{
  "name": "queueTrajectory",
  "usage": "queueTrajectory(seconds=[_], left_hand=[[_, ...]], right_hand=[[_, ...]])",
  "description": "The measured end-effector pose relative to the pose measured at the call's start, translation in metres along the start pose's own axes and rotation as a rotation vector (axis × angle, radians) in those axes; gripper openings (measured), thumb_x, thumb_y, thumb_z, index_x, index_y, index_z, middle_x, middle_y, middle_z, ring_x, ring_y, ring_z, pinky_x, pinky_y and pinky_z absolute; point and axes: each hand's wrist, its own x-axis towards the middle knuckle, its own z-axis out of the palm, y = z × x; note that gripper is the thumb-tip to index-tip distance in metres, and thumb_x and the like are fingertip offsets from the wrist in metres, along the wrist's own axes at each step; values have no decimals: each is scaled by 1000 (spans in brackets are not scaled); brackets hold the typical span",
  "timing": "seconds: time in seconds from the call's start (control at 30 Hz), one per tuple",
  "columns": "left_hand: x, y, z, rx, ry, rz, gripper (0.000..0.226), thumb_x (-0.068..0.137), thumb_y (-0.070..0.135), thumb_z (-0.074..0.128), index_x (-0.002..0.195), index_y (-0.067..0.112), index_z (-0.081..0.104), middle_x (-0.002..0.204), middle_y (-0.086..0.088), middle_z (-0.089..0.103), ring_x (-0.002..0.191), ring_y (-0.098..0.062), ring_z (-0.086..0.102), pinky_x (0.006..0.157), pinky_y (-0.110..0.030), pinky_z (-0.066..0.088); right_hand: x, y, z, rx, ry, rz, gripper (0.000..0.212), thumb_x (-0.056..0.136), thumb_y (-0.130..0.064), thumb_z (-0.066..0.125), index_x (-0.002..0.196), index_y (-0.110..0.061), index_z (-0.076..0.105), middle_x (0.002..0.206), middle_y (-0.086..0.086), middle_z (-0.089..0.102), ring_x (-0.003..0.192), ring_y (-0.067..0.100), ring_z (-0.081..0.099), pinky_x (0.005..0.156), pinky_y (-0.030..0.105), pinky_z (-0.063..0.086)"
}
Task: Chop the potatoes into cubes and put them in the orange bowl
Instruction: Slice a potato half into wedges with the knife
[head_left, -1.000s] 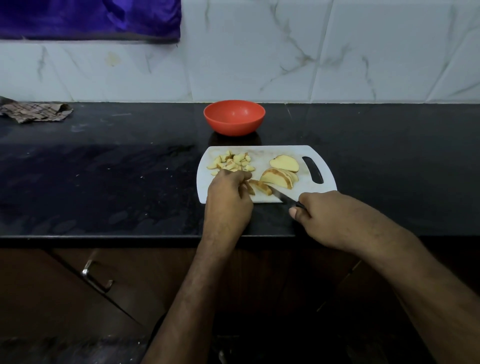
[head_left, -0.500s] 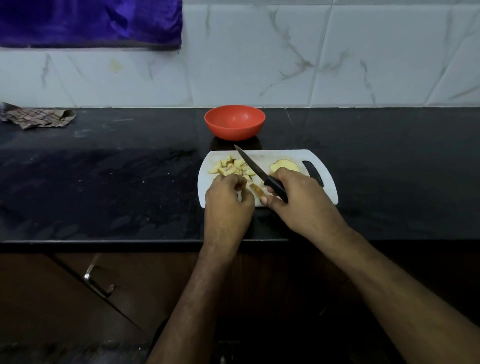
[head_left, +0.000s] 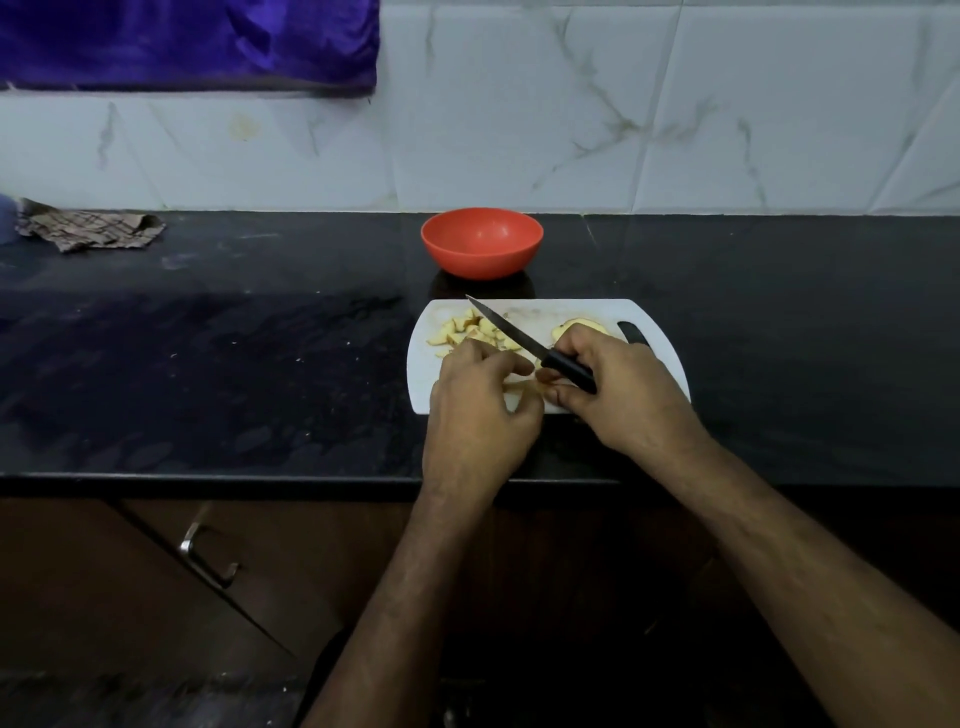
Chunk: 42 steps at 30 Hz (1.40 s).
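A white cutting board lies on the black countertop near its front edge, long axis running 9 to 3 o'clock, with its handle slot at the 3 o'clock end. At 12 o'clock from the board, close but apart from it, stands the orange bowl, upright, nothing visible inside.

The right hand has its fingers curled round the black handle of a knife. The knife's long axis runs from about 4 o'clock at the handle to 10 o'clock at the tip, the blade pointing toward the board's far left corner and passing over the pile of potato cubes heaped on the board's 9 o'clock half. Whether the blade touches them cannot be told.

The left hand sits over the board's near edge, fingers bent and close together on a potato piece that is mostly hidden beneath them. A potato slice shows just beyond the right knuckles, toward 1 o'clock.

A checked cloth lies crumpled far off at 9 o'clock by the tiled wall.
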Motion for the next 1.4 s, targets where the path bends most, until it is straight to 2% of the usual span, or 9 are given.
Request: queueTrajectory(seconds=[0.17,0.33,0.63,0.8,0.87,0.97,1.1,1.23,1.4], left_hand=[[1,3,3,81,-46,68,20,93,30,65,112,28,72,103,10,60,103,-13,51,91,-42,48],[-1,7,4,82,-19,80,22,96,36,64,113,27,74,104,8,67,102,-11,52,90,-40,49],[-1,7,5,161,-25,61,29,99,38,57,111,20,76,103,2,57,103,-16,46,92,-42,47],[1,3,4,133,-82,48,31,94,37,62,121,24,72,103,5,54,105,-15,50,94,-41,49],[2,2,4,95,-91,50,27,93,34,65,119,27,72,101,7,55,102,-14,53,93,-42,50],[2,2,5,68,-87,50,21,92,31,66,112,27,72,97,10,55,99,-13,53,90,-42,51],[1,4,6,100,-70,79,17,92,28,64,108,23,71,96,9,54,98,-14,52,89,-41,50],[0,7,6,130,-74,107,13,95,28,61,104,22,68,99,6,58,96,-14,51,87,-40,49],[1,6,7,113,-75,116,12,94,27,62,103,22,69,98,7,58,95,-12,51,87,-39,50]], right_hand=[[-15,-5,-17,107,42,54,23,89,-42,73,100,-28,58,86,-14,66,79,-1,62,64,20,45],[-44,1,-25,47,-73,162,31,101,-54,45,102,-26,57,74,-5,61,67,8,58,55,26,36],[-54,-3,-39,-38,-111,183,26,103,-47,47,95,-24,59,75,-2,66,68,14,63,64,36,53],[-63,-11,-37,-83,-158,211,25,106,-38,39,98,-19,54,79,3,65,51,20,66,52,39,60],[-66,-13,-33,-143,-171,193,22,105,-36,41,101,-18,54,78,2,65,58,18,66,55,37,58],[-70,-16,-28,-275,-165,157,23,103,-38,42,102,-18,55,81,-1,61,69,14,59,56,28,42],[-70,-21,-25,-364,-167,169,25,104,-40,39,93,-20,51,79,-3,56,67,12,52,54,27,34],[-70,-23,-22,-395,-181,170,29,105,-40,37,93,-21,54,80,-4,56,72,13,56,62,30,41],[-65,-25,-25,-415,-247,184,35,107,-49,28,89,-25,45,80,-3,52,77,17,54,66,34,40]])
